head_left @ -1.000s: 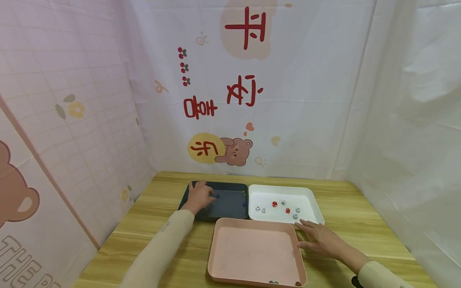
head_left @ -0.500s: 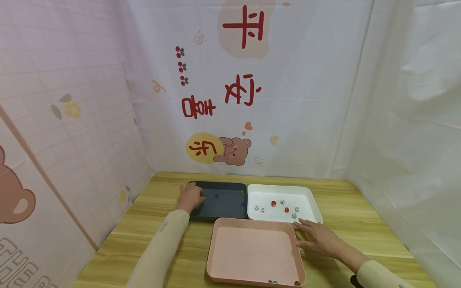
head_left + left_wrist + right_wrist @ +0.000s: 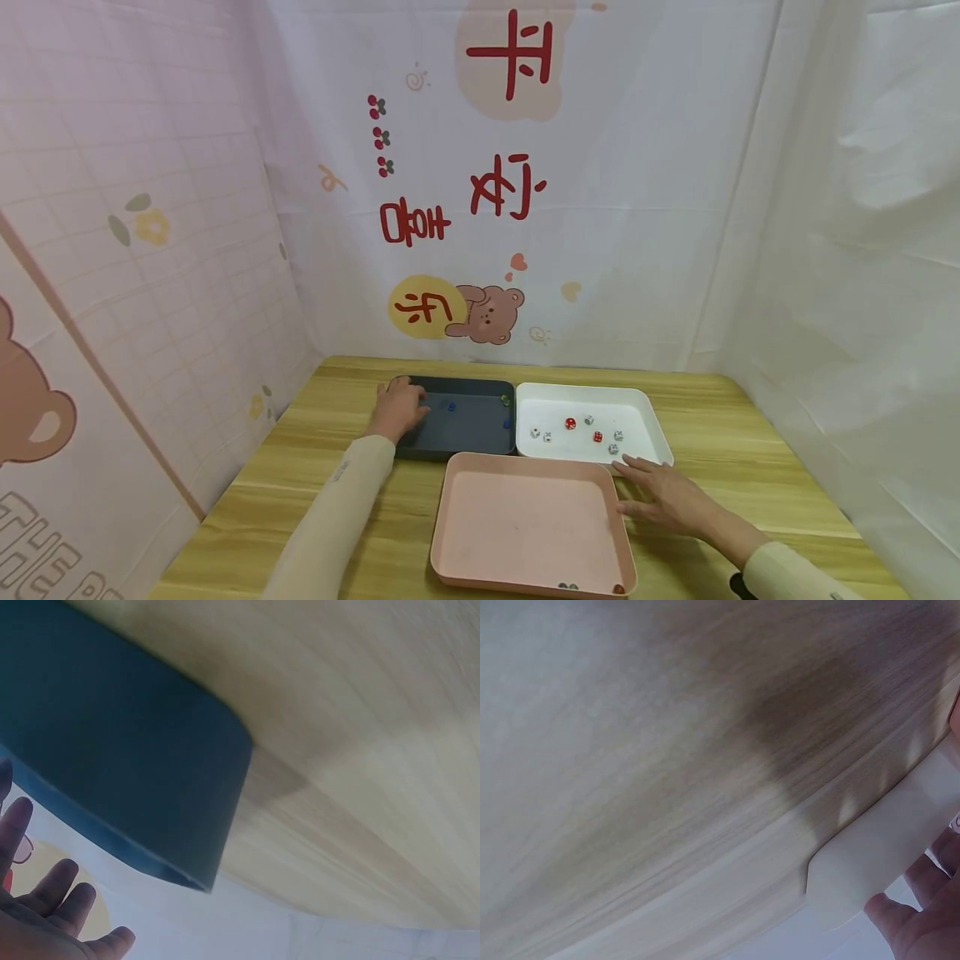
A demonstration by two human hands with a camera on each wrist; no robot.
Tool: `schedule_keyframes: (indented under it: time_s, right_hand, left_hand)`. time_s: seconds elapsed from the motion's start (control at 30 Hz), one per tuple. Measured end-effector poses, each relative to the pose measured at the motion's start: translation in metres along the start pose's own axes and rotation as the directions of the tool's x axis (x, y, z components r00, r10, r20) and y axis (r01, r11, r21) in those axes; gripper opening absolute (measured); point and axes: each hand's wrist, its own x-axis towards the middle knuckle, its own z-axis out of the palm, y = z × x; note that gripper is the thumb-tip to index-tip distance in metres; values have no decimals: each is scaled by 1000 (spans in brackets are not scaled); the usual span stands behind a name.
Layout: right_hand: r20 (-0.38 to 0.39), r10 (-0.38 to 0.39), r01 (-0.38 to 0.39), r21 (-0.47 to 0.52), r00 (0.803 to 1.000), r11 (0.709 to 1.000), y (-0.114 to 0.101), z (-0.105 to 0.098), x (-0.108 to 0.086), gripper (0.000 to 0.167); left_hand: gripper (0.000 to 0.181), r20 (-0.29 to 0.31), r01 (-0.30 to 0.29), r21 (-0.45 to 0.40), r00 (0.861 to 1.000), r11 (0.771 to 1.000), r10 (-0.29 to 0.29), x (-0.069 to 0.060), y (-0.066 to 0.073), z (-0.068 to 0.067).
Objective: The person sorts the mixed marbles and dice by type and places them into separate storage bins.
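My left hand (image 3: 396, 410) hovers at the left end of a dark blue-grey tray (image 3: 461, 437), fingers loosely bent. The left wrist view shows the spread fingers (image 3: 54, 889) beside the tray's outer wall, gripping nothing visible. Right of that hand, a small blue piece (image 3: 452, 407) lies in the tray. A greenish piece (image 3: 506, 401) and another blue one (image 3: 507, 424) are at its right end. My right hand (image 3: 667, 496) has its fingers extended at the near right corner of a white tray (image 3: 645, 408) and beside a pink tray (image 3: 525, 521). It holds nothing visible.
Several white dice and two red dice (image 3: 570, 423) lie in the white tray. Small marbles (image 3: 568, 587) and a brownish one (image 3: 618, 589) sit along the pink tray's near edge. The wooden table (image 3: 247, 500) is enclosed by printed white cloth behind and at both sides.
My left hand has shifted left, from over the dark tray's left part to its left end, uncovering more of the tray floor. My right hand stays where it was.
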Motion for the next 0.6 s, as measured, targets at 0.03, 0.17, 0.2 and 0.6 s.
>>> schedule_keyframes:
  time_s: [0.03, 0.17, 0.2, 0.6]
  right_hand:
    - [1, 2, -2, 0, 1000, 1000, 0, 0, 0, 69]
    - [-6, -4, 4, -7, 1000, 1000, 0, 0, 0, 68]
    - [-8, -6, 6, -8, 1000, 1000, 0, 0, 0, 68]
    - [14, 11, -11, 8, 1000, 1000, 0, -1, 0, 70]
  left_hand:
    - [27, -5, -4, 0, 1000, 1000, 4, 0, 0, -1]
    - [28, 7, -21, -17, 1000, 1000, 21, 1, 0, -3]
    - [28, 12, -29, -20, 999, 999, 30, 1, 1, -3]
    - [32, 25, -260, -166, 963, 951, 268, -1, 37, 2]
